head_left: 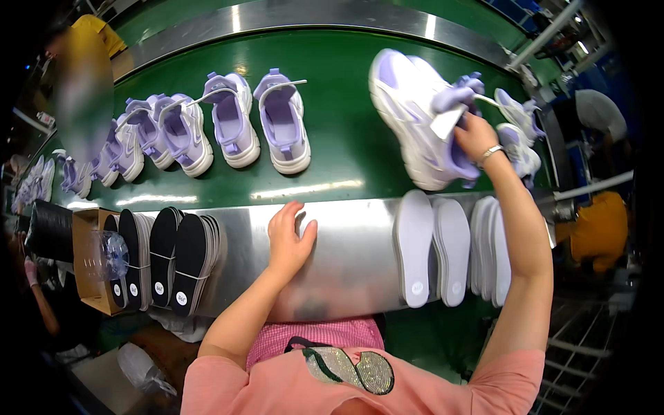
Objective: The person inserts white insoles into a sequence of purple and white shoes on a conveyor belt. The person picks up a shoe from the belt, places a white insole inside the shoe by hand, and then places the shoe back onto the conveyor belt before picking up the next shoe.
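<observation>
My right hand (477, 140), with a bracelet at the wrist, is closed on a white and lilac sneaker (409, 114) above the green belt. Its toe points up and to the left, and a second shoe partly shows behind it. A white tag or strap hangs at the shoe's opening. My left hand (289, 238) rests on or just over the steel ledge (339, 256), fingers spread, holding nothing. White insoles (415, 242) stand in stacks on the ledge to the right. Bundles of black insoles (194, 256) lie on its left part.
A row of white and lilac sneakers (283, 124) runs left along the green belt (332, 76). More sneakers (515, 142) sit beyond my right wrist. An open cardboard box (86, 256) with clear plastic stands left of the black insoles. Other people work at both sides.
</observation>
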The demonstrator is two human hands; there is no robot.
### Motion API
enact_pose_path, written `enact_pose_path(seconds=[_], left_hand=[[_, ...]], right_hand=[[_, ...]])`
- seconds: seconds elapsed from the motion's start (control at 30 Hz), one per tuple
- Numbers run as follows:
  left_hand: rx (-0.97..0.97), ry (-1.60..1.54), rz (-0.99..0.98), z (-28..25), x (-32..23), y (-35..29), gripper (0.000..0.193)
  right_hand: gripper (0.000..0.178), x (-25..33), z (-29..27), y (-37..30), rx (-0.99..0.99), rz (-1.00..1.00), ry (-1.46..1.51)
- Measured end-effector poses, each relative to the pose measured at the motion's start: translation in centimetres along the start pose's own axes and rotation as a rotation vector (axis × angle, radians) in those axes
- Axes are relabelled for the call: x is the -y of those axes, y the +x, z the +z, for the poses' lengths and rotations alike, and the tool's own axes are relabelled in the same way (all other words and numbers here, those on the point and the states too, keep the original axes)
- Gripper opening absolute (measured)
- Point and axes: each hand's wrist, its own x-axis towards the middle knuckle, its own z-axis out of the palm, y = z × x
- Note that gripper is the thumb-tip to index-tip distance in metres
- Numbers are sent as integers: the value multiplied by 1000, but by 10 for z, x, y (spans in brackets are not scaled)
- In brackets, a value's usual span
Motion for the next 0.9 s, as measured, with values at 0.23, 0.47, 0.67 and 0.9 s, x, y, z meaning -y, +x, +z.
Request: enact_pose_path(seconds=[0.23, 0.47, 0.67, 0.9], left_hand=[[-113, -244, 125, -44, -105, -40, 90], [-51, -208, -37, -32, -39, -101, 84], [-287, -186, 105, -37, -34, -83, 56], [-246, -404, -149, -40, -39, -50, 24]], right_hand=[[29, 176, -25, -129, 217, -185, -46], [33, 204, 46, -222, 320, -122, 47], [26, 132, 26, -232, -61, -74, 398], [46, 59, 84, -235, 133, 295, 17]])
